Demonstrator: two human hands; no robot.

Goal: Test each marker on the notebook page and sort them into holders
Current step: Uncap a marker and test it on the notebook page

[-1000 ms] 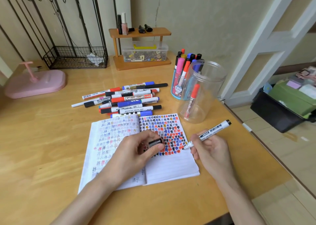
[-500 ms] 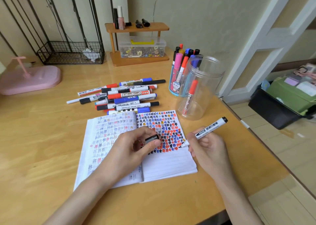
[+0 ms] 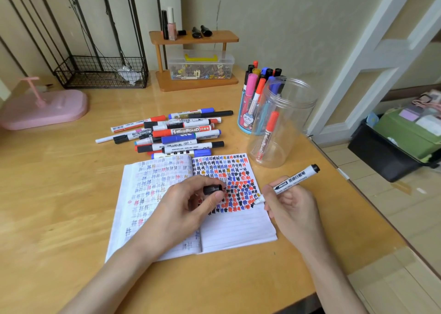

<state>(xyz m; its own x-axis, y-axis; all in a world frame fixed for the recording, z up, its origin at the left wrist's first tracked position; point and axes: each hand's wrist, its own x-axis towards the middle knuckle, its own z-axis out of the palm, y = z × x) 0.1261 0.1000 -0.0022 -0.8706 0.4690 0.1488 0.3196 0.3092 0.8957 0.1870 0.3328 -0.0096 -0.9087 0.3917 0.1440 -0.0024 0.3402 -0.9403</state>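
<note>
- Head view, far left: a pink stand (image 3: pixel 45 109) sits on the wooden table (image 3: pixel 59 194), with a wire basket (image 3: pixel 100 72) behind it against the wall.
- A pile of capped markers (image 3: pixel 176 134) in red, blue and black lies flat on the table, just beyond the top edge of the notebook (image 3: pixel 155 194).
- The notebook lies open. Its left page carries faint marks, and its right page is packed with black, blue, red and orange marks over the upper part, with bare ruled lines below.
- The left hand (image 3: pixel 183 213) rests on the notebook across the fold, fingers curled, pinching a black cap (image 3: pixel 212 189) between thumb and fingertips.
- A wooden shelf (image 3: pixel 195 39) stands at the back, with small bottles on top and a clear box beneath.
- A blue cup (image 3: pixel 245 120), right of the pile, is full of upright markers.
- A clear jar (image 3: pixel 286 127) stands just beside the cup and holds one red marker (image 3: pixel 267 137), leaning.
- The right hand (image 3: pixel 293 208) grips an uncapped white marker (image 3: pixel 293 179) like a pen, its tip down at the right page, by the end of the lowest row of marks.
- A black bin (image 3: pixel 381 156) sits on the floor at far right.
</note>
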